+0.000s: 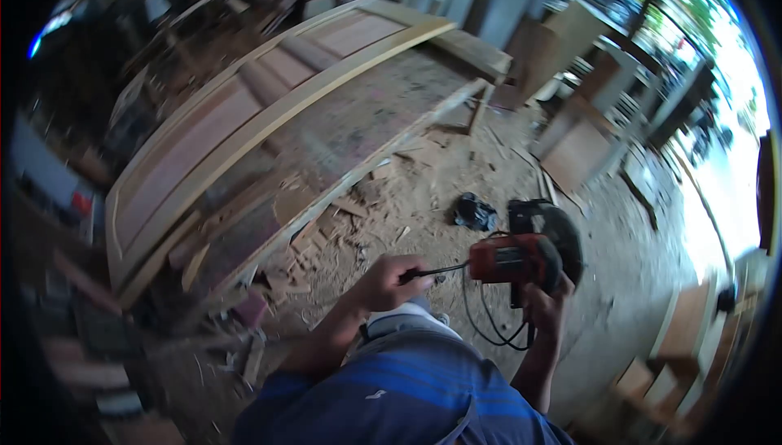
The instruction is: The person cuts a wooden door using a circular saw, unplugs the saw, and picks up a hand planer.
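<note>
A red and black power tool with a large round dark guard [511, 259] is held in front of my body, to the right of centre. My right hand [547, 302] is closed round its handle. Its black cord leaves the tool's left side and loops down below it. My left hand [397, 282] is closed on the cord [446, 269] near the tool. To the upper left, a long panelled wooden door or frame [269, 123] lies on a worn workbench [342, 131].
Wood shavings and offcuts [407, 176] litter the floor beside the bench. A black bundle [475, 212] lies just beyond the tool. Boards [574, 152] lean at the upper right, and wooden pieces [684, 331] stand at the lower right.
</note>
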### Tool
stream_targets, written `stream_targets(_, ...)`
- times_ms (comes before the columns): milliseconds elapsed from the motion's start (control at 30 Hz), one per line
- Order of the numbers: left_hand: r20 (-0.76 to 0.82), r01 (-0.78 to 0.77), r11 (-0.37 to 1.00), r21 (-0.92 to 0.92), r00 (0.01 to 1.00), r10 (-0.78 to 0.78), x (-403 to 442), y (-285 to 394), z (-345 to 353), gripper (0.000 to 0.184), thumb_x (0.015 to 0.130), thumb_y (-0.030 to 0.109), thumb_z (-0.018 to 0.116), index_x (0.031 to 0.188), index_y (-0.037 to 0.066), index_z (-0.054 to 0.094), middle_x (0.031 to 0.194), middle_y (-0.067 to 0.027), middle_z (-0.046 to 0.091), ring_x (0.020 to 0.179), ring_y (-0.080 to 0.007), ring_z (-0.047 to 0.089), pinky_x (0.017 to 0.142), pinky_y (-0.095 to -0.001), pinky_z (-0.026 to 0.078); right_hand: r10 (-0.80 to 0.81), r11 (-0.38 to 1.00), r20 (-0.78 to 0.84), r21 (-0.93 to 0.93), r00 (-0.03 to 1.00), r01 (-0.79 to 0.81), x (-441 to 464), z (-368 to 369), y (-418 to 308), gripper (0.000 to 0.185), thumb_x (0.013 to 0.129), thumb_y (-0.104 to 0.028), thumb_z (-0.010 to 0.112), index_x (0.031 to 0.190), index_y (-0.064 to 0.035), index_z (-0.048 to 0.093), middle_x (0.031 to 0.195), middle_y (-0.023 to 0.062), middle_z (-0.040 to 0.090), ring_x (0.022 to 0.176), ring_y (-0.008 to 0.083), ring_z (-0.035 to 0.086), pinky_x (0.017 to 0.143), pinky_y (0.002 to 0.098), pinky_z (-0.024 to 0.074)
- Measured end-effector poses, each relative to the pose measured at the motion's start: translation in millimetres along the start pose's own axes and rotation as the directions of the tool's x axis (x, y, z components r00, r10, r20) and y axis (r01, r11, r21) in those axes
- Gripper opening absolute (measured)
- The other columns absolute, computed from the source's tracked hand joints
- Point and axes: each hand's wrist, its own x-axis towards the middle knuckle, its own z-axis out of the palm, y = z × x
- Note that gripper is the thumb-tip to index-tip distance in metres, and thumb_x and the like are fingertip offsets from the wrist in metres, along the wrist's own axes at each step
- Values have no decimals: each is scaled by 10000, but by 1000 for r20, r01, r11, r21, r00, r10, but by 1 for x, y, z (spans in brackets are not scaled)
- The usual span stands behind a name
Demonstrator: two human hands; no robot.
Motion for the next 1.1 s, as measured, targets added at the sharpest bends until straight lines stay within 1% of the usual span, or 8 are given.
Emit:
stream_targets(33,-22,1,1000,-13,1000,-2,28,11,5,172,992,183,758,948,27,701,725,23,595,671,-69,512,608,-292,428,-65,997,-3,30,998,65,37,-6,1,349,803,27,639,1144,49,707,705,17,642,517,72,554,460,247,421)
stream_targets(333,35,-107,982,-153,993,113,327,-28,30,183,1061,211,718,1035,33,681,811,30,598,751,-61,502,666,-293,431,-145,984,175,126,974,124,347,-57,-13,390,792,11,615,1165,99,687,673,55,646,448,108,551,412,262,414)
stream_targets(367,42,-97,947,-305,992,115,364,-26,34,192,1068,222,714,1030,37,679,807,39,582,769,-63,491,687,-296,428,-149,981,180,150,972,122,383,-61,-14,384,790,6,621,1157,98,686,677,59,650,449,110,554,408,264,415)
stream_targets(467,122,7,952,-305,992,32,473,-22,40,191,1072,221,709,1022,40,679,823,29,616,774,-69,527,697,-303,442,-28,999,156,-15,987,31,479,-77,-35,342,785,-15,647,1108,88,690,692,63,664,464,114,575,419,270,443)
stream_targets(633,155,-55,962,-268,983,99,644,-5,43,228,1103,262,673,1036,45,669,813,13,626,756,-82,545,692,-316,467,5,1000,151,-21,989,-2,636,-117,-49,307,777,-38,679,1064,71,699,705,59,677,485,109,588,438,269,456)
stream_targets(733,204,117,926,-358,978,-44,740,-8,37,205,1095,203,676,1056,5,712,884,10,676,810,-68,583,726,-288,467,4,999,150,35,989,-9,734,-142,-48,328,775,-50,687,1081,67,705,703,54,675,481,105,577,438,266,446)
stream_targets(867,38,79,845,-529,997,-70,865,-6,59,242,1125,231,622,1089,17,728,824,54,595,717,-22,461,656,-226,368,35,998,217,43,976,-45,868,-183,-38,374,779,-68,697,1126,69,714,763,32,681,560,92,594,510,262,475)
stream_targets(1100,36,94,673,-733,994,-100,1089,-24,138,263,1147,275,565,1110,26,642,698,87,396,590,-31,317,553,-245,250,20,995,390,-96,921,19,1103,-250,-52,444,781,-83,713,1197,73,712,870,-6,676,716,74,596,656,261,506)
